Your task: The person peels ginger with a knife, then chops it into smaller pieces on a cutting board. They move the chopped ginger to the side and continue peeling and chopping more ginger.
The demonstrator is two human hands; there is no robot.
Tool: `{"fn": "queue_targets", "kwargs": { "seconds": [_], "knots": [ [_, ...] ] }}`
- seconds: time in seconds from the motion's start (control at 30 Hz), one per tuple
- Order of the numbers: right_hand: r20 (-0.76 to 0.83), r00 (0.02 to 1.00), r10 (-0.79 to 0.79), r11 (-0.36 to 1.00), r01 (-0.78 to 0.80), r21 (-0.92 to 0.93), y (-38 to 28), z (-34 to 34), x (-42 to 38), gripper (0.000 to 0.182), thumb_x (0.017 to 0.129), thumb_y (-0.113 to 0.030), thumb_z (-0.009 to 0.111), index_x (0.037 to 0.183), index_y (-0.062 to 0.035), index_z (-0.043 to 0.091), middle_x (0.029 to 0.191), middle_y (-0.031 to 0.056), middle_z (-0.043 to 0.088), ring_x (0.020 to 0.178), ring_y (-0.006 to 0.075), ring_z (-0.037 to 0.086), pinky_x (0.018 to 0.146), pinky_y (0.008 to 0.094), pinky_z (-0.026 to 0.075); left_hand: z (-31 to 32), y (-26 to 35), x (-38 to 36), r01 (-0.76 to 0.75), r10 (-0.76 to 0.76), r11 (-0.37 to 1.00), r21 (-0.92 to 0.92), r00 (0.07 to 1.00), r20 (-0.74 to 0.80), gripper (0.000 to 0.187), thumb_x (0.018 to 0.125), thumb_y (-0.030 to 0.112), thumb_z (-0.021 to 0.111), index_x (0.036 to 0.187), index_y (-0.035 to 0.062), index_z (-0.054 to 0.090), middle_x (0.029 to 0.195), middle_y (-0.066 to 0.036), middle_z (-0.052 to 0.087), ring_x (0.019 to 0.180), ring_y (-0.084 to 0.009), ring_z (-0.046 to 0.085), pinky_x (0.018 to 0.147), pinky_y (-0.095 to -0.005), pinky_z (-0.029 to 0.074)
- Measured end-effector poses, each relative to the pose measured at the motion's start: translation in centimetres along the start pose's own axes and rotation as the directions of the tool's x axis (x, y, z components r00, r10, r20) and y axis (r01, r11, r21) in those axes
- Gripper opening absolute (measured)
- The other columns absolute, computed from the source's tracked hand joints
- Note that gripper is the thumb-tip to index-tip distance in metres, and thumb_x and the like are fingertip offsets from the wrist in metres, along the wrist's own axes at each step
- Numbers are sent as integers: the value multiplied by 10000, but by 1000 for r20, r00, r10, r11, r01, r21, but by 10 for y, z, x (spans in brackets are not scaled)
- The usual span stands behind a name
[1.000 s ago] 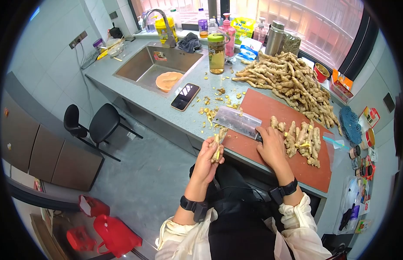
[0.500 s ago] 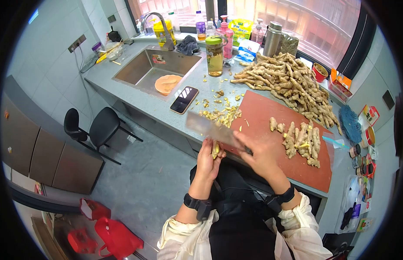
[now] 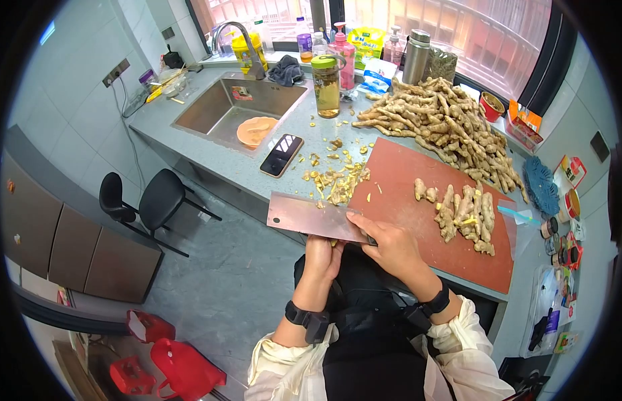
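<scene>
My right hand [image 3: 390, 248] is wrapped round the handle of a wide cleaver [image 3: 314, 215], its blade pointing left over the counter's front edge. Below the blade, my left hand [image 3: 322, 257] is closed on a piece of ginger [image 3: 334, 243], mostly hidden by the blade and fingers. Ginger trimmings [image 3: 338, 184] lie just beyond the blade, at the left edge of the red-brown cutting board [image 3: 398, 200]. Several ginger pieces [image 3: 466, 212] rest on the board's right part. A large heap of ginger roots [image 3: 445, 130] lies behind the board.
A phone [image 3: 281, 155] lies between the trimmings and the sink [image 3: 221, 110], which holds an orange bowl [image 3: 256, 131]. A lidded drink bottle [image 3: 326, 90] stands behind. Jars [image 3: 550, 228] line the right side. A black chair [image 3: 160, 197] stands at left.
The cleaver has come down and toward me, and its blade now covers most of the ginger piece in my left hand. The view has shifted slightly.
</scene>
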State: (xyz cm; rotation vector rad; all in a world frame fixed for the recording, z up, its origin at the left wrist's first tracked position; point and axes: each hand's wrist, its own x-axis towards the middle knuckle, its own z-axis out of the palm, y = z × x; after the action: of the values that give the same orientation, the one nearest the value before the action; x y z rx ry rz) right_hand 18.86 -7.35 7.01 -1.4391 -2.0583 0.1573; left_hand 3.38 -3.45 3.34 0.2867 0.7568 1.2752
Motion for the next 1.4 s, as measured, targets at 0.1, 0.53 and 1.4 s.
{"fn": "queue_targets", "kwargs": {
  "seconds": [0.1,0.53,1.4],
  "knots": [
    [1,1000,-16,999,16,-29,2,1,-1,725,700,-127,801,1382,-234,580,776,60,660,714,257,678,633,388,554,-7,-4,3,-17,18,1000,-8,999,32,236,1054,219,471,1197,62,576,1062,-48,626,889,-136,598,866,-349,526],
    [-19,999,-27,999,27,-19,3,1,-5,729,696,-139,815,1381,-228,581,750,62,642,698,255,672,632,387,550,-24,-11,14,-36,38,999,-24,996,82,291,1059,247,490,1241,27,544,1137,-88,623,1000,-191,642,924,-400,567],
    [-123,961,247,968,-239,77,56,16,8,590,819,-124,725,1376,-255,584,986,155,725,892,367,697,727,462,555,-17,9,38,-41,21,992,117,985,170,324,1080,262,429,1356,99,477,882,-30,577,663,-119,474,644,-278,407]
  ]
}}
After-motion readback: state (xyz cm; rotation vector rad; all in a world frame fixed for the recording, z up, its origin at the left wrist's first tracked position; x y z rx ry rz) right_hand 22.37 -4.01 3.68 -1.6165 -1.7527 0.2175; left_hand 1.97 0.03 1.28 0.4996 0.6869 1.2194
